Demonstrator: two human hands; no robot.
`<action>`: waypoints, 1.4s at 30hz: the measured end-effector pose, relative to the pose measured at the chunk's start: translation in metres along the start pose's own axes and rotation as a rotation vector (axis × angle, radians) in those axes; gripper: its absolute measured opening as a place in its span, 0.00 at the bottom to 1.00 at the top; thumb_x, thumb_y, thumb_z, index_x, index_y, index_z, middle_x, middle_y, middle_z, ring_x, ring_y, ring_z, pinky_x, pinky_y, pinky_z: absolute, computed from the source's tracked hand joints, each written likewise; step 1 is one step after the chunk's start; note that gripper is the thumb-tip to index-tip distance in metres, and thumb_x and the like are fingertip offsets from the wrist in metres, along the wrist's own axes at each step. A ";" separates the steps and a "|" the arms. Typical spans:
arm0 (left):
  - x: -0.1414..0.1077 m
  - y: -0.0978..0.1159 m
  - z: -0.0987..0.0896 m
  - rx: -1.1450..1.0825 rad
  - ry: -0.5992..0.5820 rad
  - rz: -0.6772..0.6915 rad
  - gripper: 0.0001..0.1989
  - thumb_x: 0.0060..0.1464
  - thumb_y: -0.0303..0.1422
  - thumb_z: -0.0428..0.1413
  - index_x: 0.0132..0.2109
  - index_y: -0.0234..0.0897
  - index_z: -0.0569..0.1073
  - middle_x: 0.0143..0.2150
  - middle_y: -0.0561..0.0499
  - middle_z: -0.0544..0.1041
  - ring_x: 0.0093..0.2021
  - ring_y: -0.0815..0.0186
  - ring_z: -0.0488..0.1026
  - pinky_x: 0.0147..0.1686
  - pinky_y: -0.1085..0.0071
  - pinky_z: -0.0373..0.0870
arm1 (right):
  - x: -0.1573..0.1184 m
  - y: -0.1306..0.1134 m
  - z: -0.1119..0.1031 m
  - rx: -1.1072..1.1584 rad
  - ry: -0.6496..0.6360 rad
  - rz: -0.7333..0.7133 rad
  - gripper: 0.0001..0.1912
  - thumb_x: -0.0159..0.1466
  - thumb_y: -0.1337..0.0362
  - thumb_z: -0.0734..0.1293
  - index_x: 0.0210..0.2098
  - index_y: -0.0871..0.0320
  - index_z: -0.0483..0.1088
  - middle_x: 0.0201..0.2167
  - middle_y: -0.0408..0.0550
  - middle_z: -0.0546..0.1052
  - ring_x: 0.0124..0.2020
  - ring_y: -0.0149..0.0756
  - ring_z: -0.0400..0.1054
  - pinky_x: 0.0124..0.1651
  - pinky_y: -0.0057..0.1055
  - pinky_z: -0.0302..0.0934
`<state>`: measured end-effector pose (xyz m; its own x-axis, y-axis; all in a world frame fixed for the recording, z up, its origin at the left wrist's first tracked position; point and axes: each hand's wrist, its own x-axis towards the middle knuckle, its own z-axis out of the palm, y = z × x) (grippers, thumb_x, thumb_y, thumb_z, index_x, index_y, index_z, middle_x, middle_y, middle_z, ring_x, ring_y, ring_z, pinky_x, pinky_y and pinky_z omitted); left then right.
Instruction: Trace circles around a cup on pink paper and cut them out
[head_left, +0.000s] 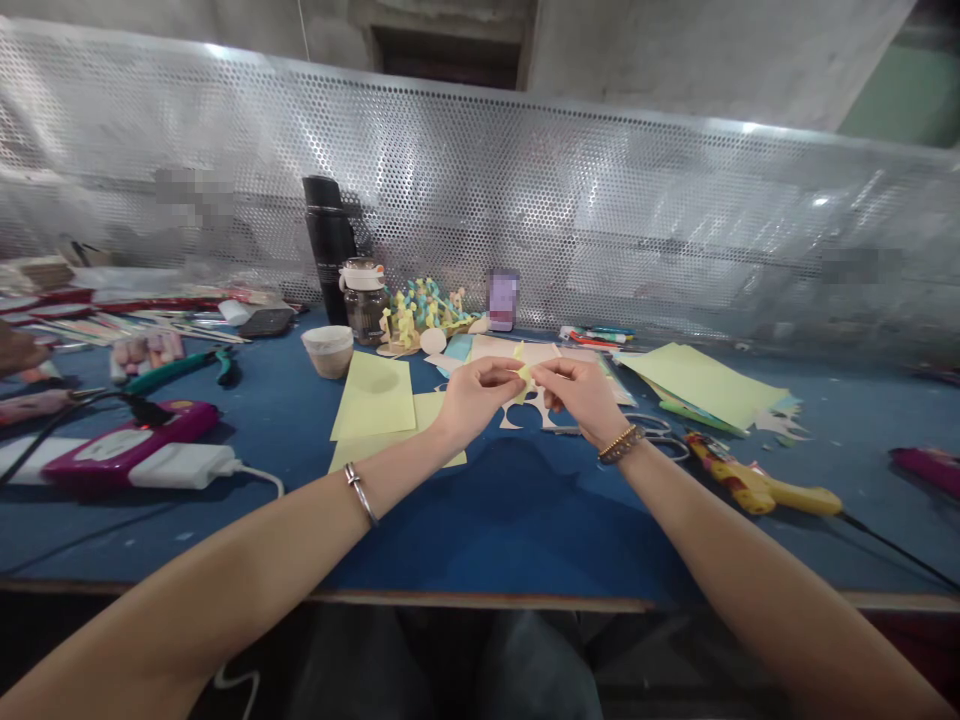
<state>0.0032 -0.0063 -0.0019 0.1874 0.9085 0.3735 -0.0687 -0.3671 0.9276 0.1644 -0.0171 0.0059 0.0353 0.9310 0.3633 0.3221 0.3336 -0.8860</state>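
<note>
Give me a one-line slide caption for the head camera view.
The left hand and right hand pinch a small yellow paper piece above a blue worktable.

Perforated metal screen (570, 210) before concrete wall (660, 60)

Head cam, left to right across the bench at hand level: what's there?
White power bank → yellow sheet → left hand → yellow scrap → right hand → yellow glue gun

This is a craft workshop. A blue bench (517, 540) holds coloured paper (701, 385), scissors (652, 430) and a glue gun (757, 488), with a perforated metal screen (570, 200) behind it.
</note>
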 end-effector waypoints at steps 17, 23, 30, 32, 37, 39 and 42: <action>-0.001 -0.002 0.001 0.079 -0.009 0.198 0.14 0.46 0.29 0.60 0.43 0.36 0.77 0.31 0.52 0.78 0.31 0.70 0.74 0.35 0.72 0.73 | -0.003 -0.005 0.004 0.110 -0.006 0.068 0.12 0.54 0.56 0.67 0.24 0.59 0.71 0.13 0.40 0.67 0.15 0.24 0.58 0.19 0.24 0.52; -0.006 0.003 0.000 0.218 0.014 0.278 0.11 0.50 0.30 0.59 0.43 0.38 0.78 0.35 0.50 0.80 0.35 0.68 0.76 0.39 0.71 0.73 | -0.005 -0.007 0.005 0.259 -0.027 0.156 0.12 0.53 0.57 0.68 0.22 0.59 0.67 0.17 0.40 0.67 0.17 0.24 0.60 0.19 0.23 0.50; -0.007 0.002 -0.002 0.339 0.027 0.366 0.08 0.53 0.33 0.58 0.40 0.42 0.79 0.38 0.49 0.81 0.37 0.65 0.77 0.41 0.68 0.72 | -0.006 -0.009 0.002 0.365 -0.162 0.223 0.11 0.51 0.58 0.68 0.24 0.59 0.65 0.22 0.41 0.67 0.18 0.23 0.58 0.19 0.23 0.48; -0.006 0.003 -0.003 0.357 0.024 0.383 0.07 0.54 0.34 0.57 0.39 0.43 0.79 0.38 0.49 0.80 0.38 0.65 0.76 0.42 0.68 0.72 | -0.006 -0.009 0.002 0.376 -0.194 0.237 0.10 0.52 0.58 0.67 0.24 0.59 0.65 0.22 0.40 0.67 0.18 0.23 0.58 0.19 0.23 0.48; -0.002 0.002 -0.003 0.276 0.013 0.295 0.07 0.53 0.35 0.57 0.37 0.40 0.79 0.36 0.49 0.80 0.35 0.66 0.75 0.39 0.69 0.72 | -0.006 -0.008 0.002 0.366 -0.201 0.200 0.13 0.55 0.54 0.67 0.25 0.58 0.66 0.23 0.40 0.67 0.19 0.24 0.59 0.19 0.24 0.49; 0.000 0.001 -0.002 0.156 0.010 0.195 0.08 0.52 0.35 0.58 0.36 0.37 0.79 0.34 0.49 0.80 0.33 0.67 0.74 0.38 0.69 0.73 | -0.006 -0.008 0.001 0.320 -0.161 0.175 0.14 0.55 0.53 0.68 0.26 0.58 0.67 0.23 0.40 0.67 0.19 0.24 0.60 0.19 0.24 0.50; 0.001 0.000 0.001 -0.046 0.004 0.023 0.08 0.49 0.34 0.60 0.36 0.34 0.78 0.31 0.51 0.79 0.31 0.70 0.74 0.39 0.69 0.74 | -0.004 -0.007 0.001 0.223 -0.099 0.106 0.13 0.54 0.54 0.69 0.29 0.58 0.69 0.23 0.40 0.69 0.18 0.24 0.61 0.19 0.24 0.53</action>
<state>0.0047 -0.0051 -0.0017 0.1817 0.9008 0.3943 -0.1175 -0.3782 0.9182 0.1609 -0.0235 0.0101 -0.0391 0.9687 0.2451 0.1044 0.2479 -0.9631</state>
